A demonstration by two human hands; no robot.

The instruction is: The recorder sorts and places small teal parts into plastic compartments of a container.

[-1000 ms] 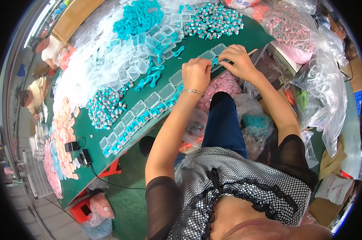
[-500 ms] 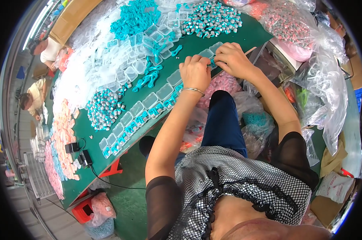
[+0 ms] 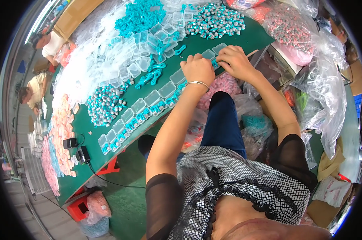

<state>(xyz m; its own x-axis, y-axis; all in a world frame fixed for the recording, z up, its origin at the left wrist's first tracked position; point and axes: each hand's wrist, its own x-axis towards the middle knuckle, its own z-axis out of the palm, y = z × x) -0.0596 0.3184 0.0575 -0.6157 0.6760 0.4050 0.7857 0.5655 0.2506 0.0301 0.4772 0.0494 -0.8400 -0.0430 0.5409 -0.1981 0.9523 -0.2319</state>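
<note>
A row of small clear plastic boxes with raised lids (image 3: pixel 152 98) runs along the near edge of the green table. Teal coiled cords and small grey-and-teal pieces (image 3: pixel 143 116) sit in many of them. Over the right part of this row my left hand (image 3: pixel 198 70) is closed, knuckles up, its fingertips hidden behind the hand. My right hand (image 3: pixel 235 62) bends its fingers down beside it, the tips together at a box with a bit of teal showing. What either hand pinches is too small or covered to make out.
Beyond the row lie loose teal cord bundles (image 3: pixel 150 76), a large heap of clear boxes (image 3: pixel 105 60) and piles of grey-and-teal pieces (image 3: pixel 215 20). Black adapters (image 3: pixel 83 154) sit at the left. Plastic bags (image 3: pixel 325 104) crowd the right side. Two people work at the far left.
My left hand has turned and curled in more, hiding its fingertips. The right hand stays by the same boxes, its fingers slightly shifted. The whole view has moved a little.
</note>
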